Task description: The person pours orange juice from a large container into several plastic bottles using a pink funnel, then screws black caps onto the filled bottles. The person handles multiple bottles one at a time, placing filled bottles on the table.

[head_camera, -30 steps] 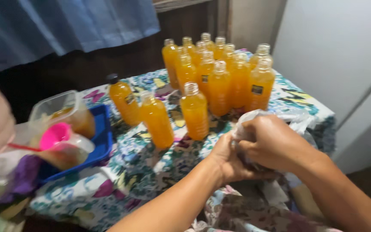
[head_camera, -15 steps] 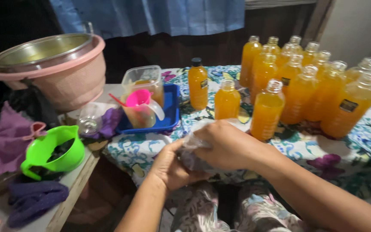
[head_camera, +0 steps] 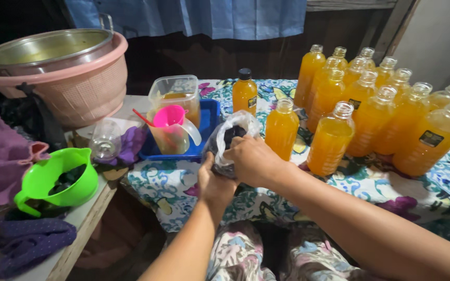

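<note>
Both my hands hold a clear plastic bag (head_camera: pixel 233 135) with dark things inside, above the near edge of the flower-patterned table (head_camera: pixel 173 187). My left hand (head_camera: pixel 213 183) cups the bag from below. My right hand (head_camera: pixel 253 160) grips it at the side and top. Just behind the bag stands an uncapped bottle of orange liquid (head_camera: pixel 281 128), and a black-capped bottle (head_camera: pixel 245 91) stands further back. Several more uncapped orange bottles (head_camera: pixel 376 112) crowd the right of the table.
A blue tray (head_camera: pixel 210 117) holds a clear jug with a pink funnel (head_camera: pixel 170 127) and a plastic tub (head_camera: pixel 175 93). At left are a green strainer jug (head_camera: pixel 53 179), purple cloths (head_camera: pixel 29 242) and a pink basket with a metal pot (head_camera: pixel 58 67).
The view has swung left, bringing the basket and green jug in. My hands have lifted the bag up and forward toward the tray, and its top now shows open.
</note>
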